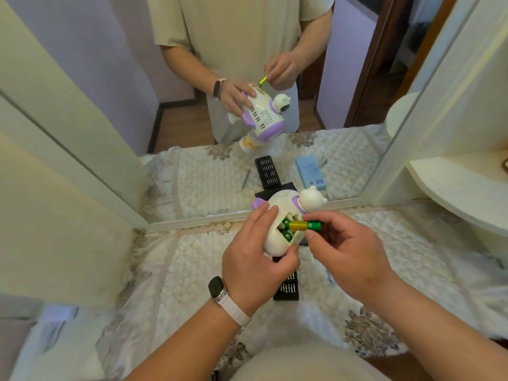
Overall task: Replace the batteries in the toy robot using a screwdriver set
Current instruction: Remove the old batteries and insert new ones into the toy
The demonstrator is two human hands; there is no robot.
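A white and purple toy robot (286, 204) with a bear-like head is held above the table, its back turned up and its battery bay open. My left hand (253, 259) grips its body from the left and underneath. Two green-ended batteries (287, 236) sit in the bay. My right hand (349, 251) pinches a gold and green battery (305, 225) between thumb and fingers, lying sideways with its left end at the bay's opening. The black screwdriver bit tray (287, 291) lies on the cloth under the hands, mostly hidden.
A quilted white cloth (192, 270) covers the table. A mirror (247, 105) stands directly behind, reflecting a person, the toy, the bit tray, a blue box and a thin tool. A white rounded shelf (453, 188) juts out at the right.
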